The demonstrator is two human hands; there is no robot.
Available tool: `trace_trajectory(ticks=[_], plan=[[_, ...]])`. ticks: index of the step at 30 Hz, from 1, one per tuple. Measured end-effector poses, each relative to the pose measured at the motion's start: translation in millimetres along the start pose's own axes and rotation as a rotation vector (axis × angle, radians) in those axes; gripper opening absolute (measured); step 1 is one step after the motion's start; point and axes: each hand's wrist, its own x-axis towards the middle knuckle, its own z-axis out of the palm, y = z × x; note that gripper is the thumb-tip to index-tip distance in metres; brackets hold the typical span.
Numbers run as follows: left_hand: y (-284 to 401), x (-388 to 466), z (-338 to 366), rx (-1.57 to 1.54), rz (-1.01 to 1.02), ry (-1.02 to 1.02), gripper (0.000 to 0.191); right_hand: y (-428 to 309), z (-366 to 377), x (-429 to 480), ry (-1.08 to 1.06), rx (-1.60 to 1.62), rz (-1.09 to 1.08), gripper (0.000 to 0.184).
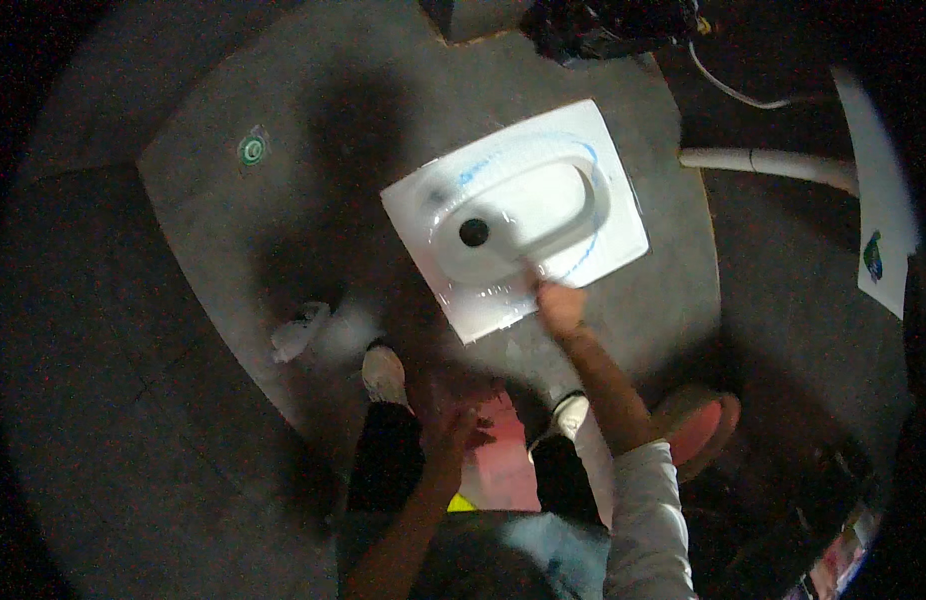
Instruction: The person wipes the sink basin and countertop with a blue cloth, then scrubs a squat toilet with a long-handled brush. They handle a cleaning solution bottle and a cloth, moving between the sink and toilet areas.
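Note:
A white ceramic squat toilet pan [556, 193] lies tilted in view on the grey floor, wet and shiny, with a round dark drain hole [474, 232]. Blue liquid streaks [585, 255] run along its rim and deck. My right hand [562, 306] is closed like a fist at the pan's near edge. Blur around its fingers hides whether it grips something slim. Lower down, between my knees, my left hand [461, 436] hangs with its fingers apart over a pink surface [504, 442]. Nothing shows in that hand.
A green-and-white round item [253, 150] lies on the floor at left. A crumpled whitish wrapper or bottle [301, 332] is near my left shoe [384, 373]. At right are a white pipe [763, 163] and a round reddish vessel [695, 435]. A black plastic bag [605, 30] sits at the top.

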Motion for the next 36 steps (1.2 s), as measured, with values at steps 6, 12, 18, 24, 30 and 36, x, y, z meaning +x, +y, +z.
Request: trace_trajectory(ticks=[6,12,18,24,30,36], plan=[[1.4,-9.7,-4.1,0.061,0.001,0.005,0.031,12.4,-25.2,16.2,0.082,-0.151,0.103,0.039],[3.2,-9.6,7.1,0.118,0.032,0.077,0.028,-0.1,-33.3,-14.7,0.307,0.112,0.400,0.042],[3.6,-8.1,7.3,0.162,0.057,0.031,0.025,2.9,-1.7,-13.8,0.094,0.052,0.240,0.045],[0.0,-5.9,6.7,0.173,0.097,-0.006,0.026,13.8,15.5,-49.6,-0.018,-0.120,0.255,0.065],[-9.1,-2.4,9.2,0.199,0.032,-0.050,0.029,71.5,-2.1,-10.1,0.621,0.310,0.546,0.044],[-19.9,15.7,2.3,0.241,0.051,0.014,0.028,-32.7,43.8,7.2,0.553,-0.095,-0.303,0.034]])
